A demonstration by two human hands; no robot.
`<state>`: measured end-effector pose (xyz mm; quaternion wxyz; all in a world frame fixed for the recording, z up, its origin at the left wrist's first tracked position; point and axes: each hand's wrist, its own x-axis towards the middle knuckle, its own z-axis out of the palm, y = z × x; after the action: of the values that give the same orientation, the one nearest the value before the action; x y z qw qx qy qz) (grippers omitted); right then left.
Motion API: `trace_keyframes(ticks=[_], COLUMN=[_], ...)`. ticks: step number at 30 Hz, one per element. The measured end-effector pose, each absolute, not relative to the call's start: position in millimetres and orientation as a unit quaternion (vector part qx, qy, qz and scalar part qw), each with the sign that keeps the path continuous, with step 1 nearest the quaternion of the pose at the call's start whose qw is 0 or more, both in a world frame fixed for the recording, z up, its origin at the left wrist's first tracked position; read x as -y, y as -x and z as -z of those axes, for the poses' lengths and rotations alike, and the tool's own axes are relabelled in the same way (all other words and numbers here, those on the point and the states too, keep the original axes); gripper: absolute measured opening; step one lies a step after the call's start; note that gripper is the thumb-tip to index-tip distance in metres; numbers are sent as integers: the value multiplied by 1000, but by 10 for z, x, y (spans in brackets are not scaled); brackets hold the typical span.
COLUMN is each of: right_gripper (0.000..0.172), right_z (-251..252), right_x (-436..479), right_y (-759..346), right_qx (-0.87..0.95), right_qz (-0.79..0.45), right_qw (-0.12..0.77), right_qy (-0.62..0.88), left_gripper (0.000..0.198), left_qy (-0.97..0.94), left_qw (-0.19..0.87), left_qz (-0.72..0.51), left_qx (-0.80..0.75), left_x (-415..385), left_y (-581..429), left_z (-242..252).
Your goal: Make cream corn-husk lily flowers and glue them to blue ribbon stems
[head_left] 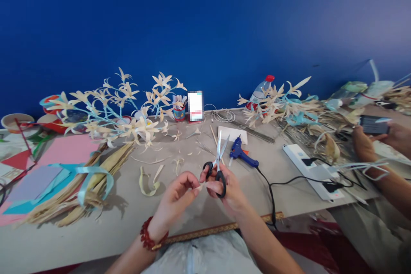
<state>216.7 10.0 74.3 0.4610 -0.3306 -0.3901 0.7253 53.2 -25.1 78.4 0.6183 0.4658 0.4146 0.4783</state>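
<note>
Two hands close together just above the near edge of the table (122,222). Open room: a bare stretch of grey tabletop ahead of the knuckles, reaching up to the white card (233,133); more bare surface beside the left hand (176,199), as far as the bundle of dried leaves (73,197). Tighter on the right: blue glue gun (241,152) just beside the scissors (218,163), its black cord looping past the right hand (226,190) toward the power strip (310,169). Far edge crowded with sprays of pale leaf flowers (122,107) against the blue wall.

Cut off at the right border: a co-worker's hands (364,145) holding a phone (372,124), arms only partly in view. Blurred out: a small upright screen (195,105). Hard to make out: the pale scrap (199,188), tiny, mostly hidden in the pinch.

Scissors: black loop handles, bright blades spread in a narrow V, tips pointing up and away. Gripped in the right hand, fingers through the loops. Left thumb and forefinger pressed together on the pale scrap, just beside the handles. Red bead bracelet (148,234) on the left wrist.
</note>
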Motion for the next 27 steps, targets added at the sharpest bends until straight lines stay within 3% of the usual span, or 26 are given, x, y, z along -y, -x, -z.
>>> trace_keyframes(ticks=[16,21,27], right_gripper=[33,30,34], right_z=[-706,-704,-694], right_x=[-33,-30,-16], right_y=[-2187,-2174,-2135], right_qx=[527,508,452], right_qz=[-631,-642,-660], right_qw=[446,451,492], right_qy=[354,356,343], left_gripper=[15,7,12], left_qy=[-445,-436,-412], left_qw=[649,653,671], left_qz=[-456,-470,-489], left_qx=[-416,-403,-376], left_x=[214,229,253], left_y=[-504,-472,-450], left_z=[-829,-814,-838])
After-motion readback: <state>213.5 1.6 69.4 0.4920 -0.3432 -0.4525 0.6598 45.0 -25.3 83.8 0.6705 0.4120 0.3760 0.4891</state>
